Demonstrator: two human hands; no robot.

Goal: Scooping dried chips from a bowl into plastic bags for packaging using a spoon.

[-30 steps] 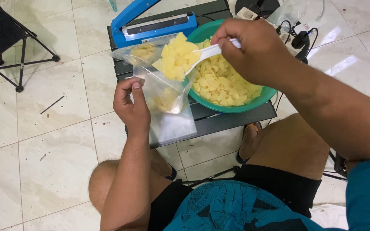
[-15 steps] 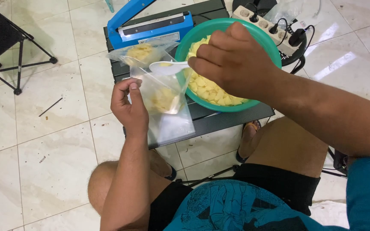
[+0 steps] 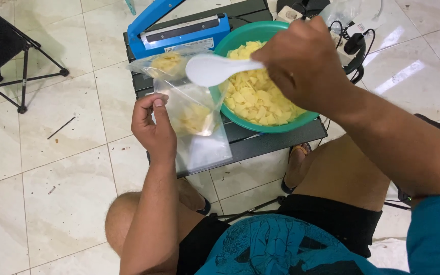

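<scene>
My left hand [image 3: 154,130] pinches the edge of a clear plastic bag [image 3: 197,127] that holds a small heap of yellow chips. My right hand [image 3: 306,66] grips a white plastic spoon [image 3: 217,69], held empty above the bag's mouth and the rim of a green bowl [image 3: 250,119]. The bowl is full of yellow chips [image 3: 253,91]. A second clear bag of chips [image 3: 166,63] lies behind the first one, against a blue sealing machine [image 3: 179,30].
Everything rests on a small dark slatted table [image 3: 276,140] over a pale tiled floor. A black folding stand [image 3: 6,51] is at the upper left. A power strip with cables [image 3: 352,40] lies at the upper right. My bare knees are below the table.
The spoon carried a heap of chips from the bowl to the bag's mouth and is now empty. The bag holds more chips. My left hand has stayed on the bag.
</scene>
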